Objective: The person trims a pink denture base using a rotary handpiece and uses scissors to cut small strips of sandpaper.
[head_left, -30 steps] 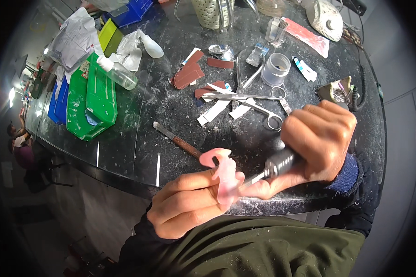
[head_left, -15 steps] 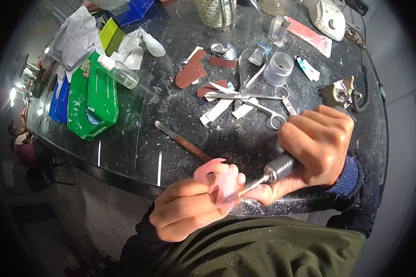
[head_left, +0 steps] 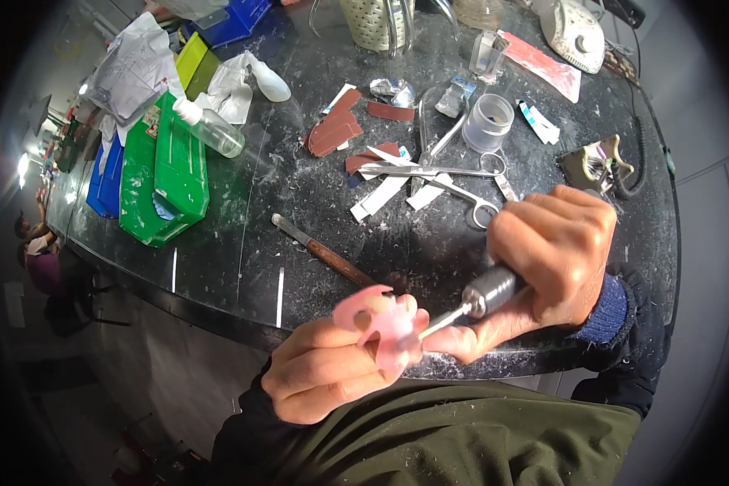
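At the table's front edge, my left hand (head_left: 322, 374) grips a pink acrylic denture plate (head_left: 394, 334) with a curved, cut-out outline. My right hand (head_left: 552, 247) is wrapped around a dark rotary handpiece (head_left: 496, 290), which slants down to the left. Its thin metal shank reaches the right side of the plate, where the blurred tip seems to touch the pink surface. My right thumb lies close by the plate and the left fingertips. Just beyond the plate lies a wooden-handled spatula (head_left: 329, 256).
Scissors (head_left: 437, 172), brown sandpaper pieces (head_left: 334, 130) and a clear plastic cup (head_left: 488, 121) lie farther back. Green bins (head_left: 178, 178) and a spray bottle (head_left: 219, 134) stand left. A tool holder (head_left: 595, 166) sits right. A person (head_left: 42, 259) is at the far left.
The denture plate has tilted slightly in my left hand, its cut-out edge now lower and farther left. The handpiece has barely shifted against it.
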Demonstrator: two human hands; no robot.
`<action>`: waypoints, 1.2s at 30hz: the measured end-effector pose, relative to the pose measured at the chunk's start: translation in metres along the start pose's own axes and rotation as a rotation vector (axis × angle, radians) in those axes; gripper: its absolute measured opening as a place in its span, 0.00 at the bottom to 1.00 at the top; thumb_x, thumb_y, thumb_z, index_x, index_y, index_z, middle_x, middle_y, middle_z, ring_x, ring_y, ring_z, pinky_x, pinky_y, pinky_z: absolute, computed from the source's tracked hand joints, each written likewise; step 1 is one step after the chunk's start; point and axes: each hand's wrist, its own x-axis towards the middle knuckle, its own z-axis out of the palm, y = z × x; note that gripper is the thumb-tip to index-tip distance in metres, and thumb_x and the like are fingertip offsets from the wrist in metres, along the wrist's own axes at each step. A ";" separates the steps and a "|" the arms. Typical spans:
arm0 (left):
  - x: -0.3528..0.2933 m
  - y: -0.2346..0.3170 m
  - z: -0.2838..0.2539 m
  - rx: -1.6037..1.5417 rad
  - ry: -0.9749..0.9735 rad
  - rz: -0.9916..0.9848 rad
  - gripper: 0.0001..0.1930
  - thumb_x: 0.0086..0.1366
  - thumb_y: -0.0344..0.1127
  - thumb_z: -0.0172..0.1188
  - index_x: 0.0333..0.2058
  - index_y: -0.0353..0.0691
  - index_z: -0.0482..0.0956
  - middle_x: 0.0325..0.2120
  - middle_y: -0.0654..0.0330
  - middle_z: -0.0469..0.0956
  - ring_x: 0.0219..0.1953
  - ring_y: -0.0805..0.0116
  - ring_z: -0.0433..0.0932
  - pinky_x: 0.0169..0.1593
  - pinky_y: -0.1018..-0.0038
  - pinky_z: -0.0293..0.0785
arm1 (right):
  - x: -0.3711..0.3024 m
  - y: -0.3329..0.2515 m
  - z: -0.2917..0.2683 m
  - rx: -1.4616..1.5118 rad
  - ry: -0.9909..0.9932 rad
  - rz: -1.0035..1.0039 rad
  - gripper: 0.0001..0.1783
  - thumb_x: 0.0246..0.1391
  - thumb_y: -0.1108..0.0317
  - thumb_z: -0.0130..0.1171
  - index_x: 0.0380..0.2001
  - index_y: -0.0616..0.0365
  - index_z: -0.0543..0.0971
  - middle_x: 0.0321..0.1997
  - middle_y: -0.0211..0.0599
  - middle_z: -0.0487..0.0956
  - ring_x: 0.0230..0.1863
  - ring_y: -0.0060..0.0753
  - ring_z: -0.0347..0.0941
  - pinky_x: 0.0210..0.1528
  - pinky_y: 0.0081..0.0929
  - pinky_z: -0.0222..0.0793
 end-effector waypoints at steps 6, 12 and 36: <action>-0.003 0.001 0.011 0.006 0.054 -0.002 0.16 0.38 0.20 0.74 0.26 0.41 0.77 0.27 0.67 0.76 0.32 0.69 0.78 0.45 0.65 0.76 | -0.005 0.002 0.004 0.016 0.019 -0.032 0.42 0.26 0.24 0.64 0.08 0.52 0.58 0.07 0.24 0.53 0.07 0.25 0.51 0.13 0.25 0.41; -0.001 0.004 0.010 0.067 0.032 -0.042 0.18 0.38 0.20 0.75 0.23 0.45 0.74 0.24 0.69 0.74 0.25 0.70 0.79 0.43 0.61 0.69 | -0.005 0.002 0.003 -0.008 0.016 -0.041 0.42 0.26 0.23 0.62 0.09 0.53 0.58 0.08 0.24 0.53 0.07 0.25 0.51 0.13 0.25 0.40; 0.026 0.006 0.027 -0.298 0.097 -0.188 0.12 0.43 0.18 0.71 0.24 0.38 0.78 0.28 0.59 0.79 0.37 0.59 0.81 0.40 0.69 0.81 | 0.005 -0.005 -0.022 0.749 -0.218 0.360 0.10 0.45 0.62 0.65 0.30 0.55 0.82 0.13 0.32 0.73 0.12 0.27 0.69 0.16 0.23 0.59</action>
